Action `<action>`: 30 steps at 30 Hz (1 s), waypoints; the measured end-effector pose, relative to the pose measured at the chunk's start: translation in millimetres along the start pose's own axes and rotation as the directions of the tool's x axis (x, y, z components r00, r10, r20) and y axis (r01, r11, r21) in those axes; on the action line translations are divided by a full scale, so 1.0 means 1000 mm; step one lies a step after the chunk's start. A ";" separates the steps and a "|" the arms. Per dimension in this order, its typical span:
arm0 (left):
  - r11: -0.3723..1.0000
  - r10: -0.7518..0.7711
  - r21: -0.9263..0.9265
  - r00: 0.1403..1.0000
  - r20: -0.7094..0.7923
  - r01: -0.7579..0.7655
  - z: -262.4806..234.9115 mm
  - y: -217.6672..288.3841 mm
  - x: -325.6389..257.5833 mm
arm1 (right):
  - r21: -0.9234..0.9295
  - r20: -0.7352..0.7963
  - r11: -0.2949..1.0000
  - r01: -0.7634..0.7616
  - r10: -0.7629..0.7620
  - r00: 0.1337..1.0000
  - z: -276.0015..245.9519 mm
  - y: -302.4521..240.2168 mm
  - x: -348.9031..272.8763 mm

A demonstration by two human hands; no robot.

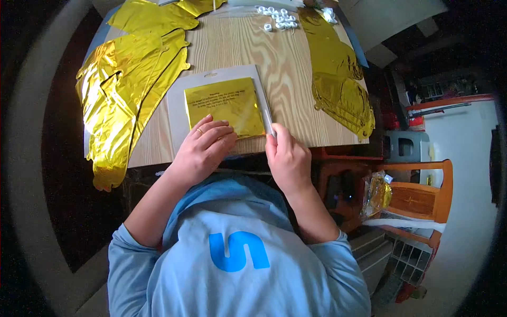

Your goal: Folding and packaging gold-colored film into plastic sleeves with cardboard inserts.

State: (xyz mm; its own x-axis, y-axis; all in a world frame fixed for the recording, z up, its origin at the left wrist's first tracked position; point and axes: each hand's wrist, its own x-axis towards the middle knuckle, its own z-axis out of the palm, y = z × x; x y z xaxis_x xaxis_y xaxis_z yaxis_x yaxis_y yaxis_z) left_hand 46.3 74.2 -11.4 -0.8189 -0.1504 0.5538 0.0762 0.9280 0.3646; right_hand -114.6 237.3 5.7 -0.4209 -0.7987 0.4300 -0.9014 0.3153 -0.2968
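In front of me lies a folded gold foil packet [224, 103] with dark print, over a pale flat sleeve or card [178, 113] with a hang slot at its top. Across the packet's lower edge rests my left hand [208, 142], fingers laid on the foil and gripping nothing. My right hand [288, 156] is closed in a pinch at the sleeve's lower right corner. Between its thumb and finger is a thin whitish strip [267, 111] running up along the sleeve's right side. Whether it is a straw or a folded plastic edge I cannot tell.
Flat gold foil balloons [129, 79] cover the wooden table's [237, 47] left side, and more gold foil [338, 68] lies on its right. Several small white rolls [280, 20] sit at the far edge. A wooden chair [417, 195] holding a clear package [377, 193] stands at right.
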 end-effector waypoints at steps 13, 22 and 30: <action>1.000 0.012 -0.027 0.997 0.073 -0.010 -0.004 -0.001 -0.001 | 0.200 0.176 0.947 0.251 -0.286 0.942 -0.013 0.043 0.033; 0.999 0.031 -0.027 0.985 0.171 -0.026 -0.013 -0.012 0.007 | 0.275 0.064 0.927 0.255 -0.282 0.957 -0.016 0.044 0.013; 0.988 0.060 -0.155 0.974 0.217 -0.026 0.000 -0.004 0.017 | 0.237 0.124 0.918 0.318 -0.353 0.927 -0.026 0.047 0.009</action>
State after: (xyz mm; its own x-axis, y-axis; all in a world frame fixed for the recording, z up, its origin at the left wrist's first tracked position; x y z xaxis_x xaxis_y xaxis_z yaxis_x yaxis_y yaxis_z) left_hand 31.8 68.1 -3.0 -0.9169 -0.0167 0.3988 0.1850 0.8675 0.4617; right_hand -163.5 258.7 17.9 -0.0592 -0.9156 0.3977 -0.9373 -0.0861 -0.3377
